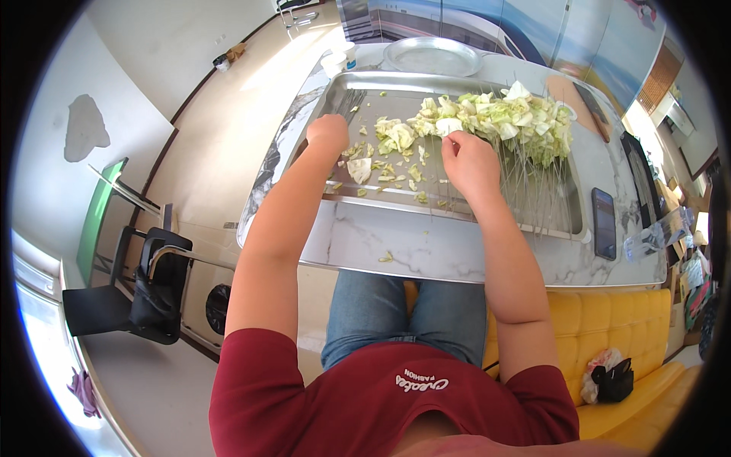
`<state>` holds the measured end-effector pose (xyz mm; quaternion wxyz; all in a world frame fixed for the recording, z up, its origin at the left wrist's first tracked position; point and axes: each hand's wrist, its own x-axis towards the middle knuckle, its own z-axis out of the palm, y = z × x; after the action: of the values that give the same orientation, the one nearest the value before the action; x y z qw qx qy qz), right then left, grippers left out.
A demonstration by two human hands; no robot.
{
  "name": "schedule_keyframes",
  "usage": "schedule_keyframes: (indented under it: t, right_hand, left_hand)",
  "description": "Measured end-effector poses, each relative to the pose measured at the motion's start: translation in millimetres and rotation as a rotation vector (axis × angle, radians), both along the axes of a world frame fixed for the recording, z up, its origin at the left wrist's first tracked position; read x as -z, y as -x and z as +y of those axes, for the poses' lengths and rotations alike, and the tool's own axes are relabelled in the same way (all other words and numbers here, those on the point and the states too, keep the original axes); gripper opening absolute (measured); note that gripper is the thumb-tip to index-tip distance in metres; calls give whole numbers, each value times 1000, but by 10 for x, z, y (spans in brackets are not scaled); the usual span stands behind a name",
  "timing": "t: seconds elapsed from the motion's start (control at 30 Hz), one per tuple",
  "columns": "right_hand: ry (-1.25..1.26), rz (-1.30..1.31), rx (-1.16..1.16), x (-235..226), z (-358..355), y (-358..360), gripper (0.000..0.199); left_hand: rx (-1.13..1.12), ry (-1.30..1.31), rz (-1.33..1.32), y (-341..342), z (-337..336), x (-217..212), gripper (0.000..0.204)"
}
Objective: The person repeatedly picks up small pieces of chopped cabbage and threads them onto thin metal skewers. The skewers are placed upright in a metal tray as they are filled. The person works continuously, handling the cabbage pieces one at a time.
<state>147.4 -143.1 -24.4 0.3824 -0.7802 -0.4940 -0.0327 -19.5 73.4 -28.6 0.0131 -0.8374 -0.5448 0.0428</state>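
A large metal tray [457, 204] lies on the table. Skewered cabbage [525, 118], pale green and white, is heaped along its far and right side. Thin skewers [533, 186] stick out of that heap toward me. My right hand [474, 166] pinches a whitish cabbage piece [448, 126] at the heap's left part. At the tray's left side my left hand [329, 134] is curled over a bundle of thin metal skewers [352, 99]. Its fingertips are hidden, so what it grips does not show. Loose cabbage scraps [360, 170] lie between my hands.
Beyond the tray sit a round metal platter [432, 57] and white cups [335, 62]. To the right are a phone [604, 223] and a wooden board [567, 93] with a dark-bladed knife [591, 110]. A yellow bench [601, 324] and black chair [156, 282] stand nearby.
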Motion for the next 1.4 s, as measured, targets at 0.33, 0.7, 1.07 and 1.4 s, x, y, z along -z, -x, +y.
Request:
schedule_keyframes:
  t: [0.33,0.7,1.07,1.4]
  right_hand:
    - [-148,175,-70,8,18,-49,18]
    - [-173,1125,-512,-62,28,41,20]
    - [-646,1203,-605,-93,25,-56,12]
    - [-270,1208,-535,-183,-78,-6,15]
  left_hand:
    - [-37,244,-159,144,99,-308,21]
    - [272,1031,-1051,5,-1286,-291,15]
    - [297,86,-345,285,-694,-208,24]
    - [199,281,-684,356,-376,-66,27]
